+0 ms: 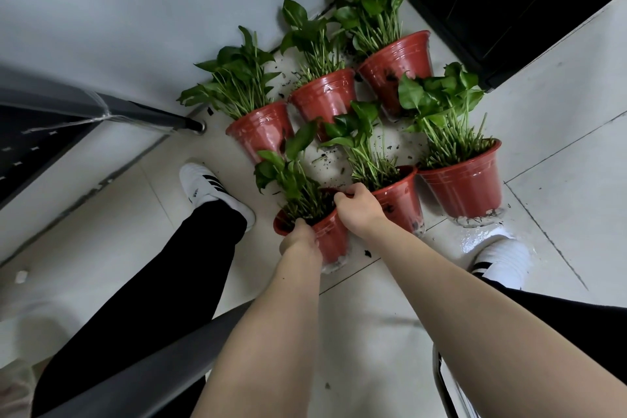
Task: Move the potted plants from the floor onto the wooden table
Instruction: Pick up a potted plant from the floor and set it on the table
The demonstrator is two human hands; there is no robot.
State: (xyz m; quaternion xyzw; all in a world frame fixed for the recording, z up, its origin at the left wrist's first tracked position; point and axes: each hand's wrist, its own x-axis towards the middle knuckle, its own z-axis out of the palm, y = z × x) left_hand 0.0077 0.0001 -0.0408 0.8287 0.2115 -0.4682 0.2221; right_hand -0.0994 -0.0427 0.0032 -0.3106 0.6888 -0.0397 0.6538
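Note:
Several red plastic pots with leafy green plants stand on the tiled floor by the wall. The nearest potted plant [330,237] is between my hands. My left hand [300,237] grips its near rim and side, and my right hand [358,209] holds its far rim, fingers curled over the edge. Right beside it stands another potted plant [402,202], with a third [464,180] further right. Three more pots [263,131] [324,98] [398,64] line up behind, near the wall. The wooden table is not in view.
Loose soil is scattered on the floor tiles [339,166] between the pots. A dark metal furniture leg [195,124] stands at the left, a black cabinet [509,3] at the top right. My two white shoes [210,190] [502,261] flank the pots. A chair frame [444,383] sits at bottom right.

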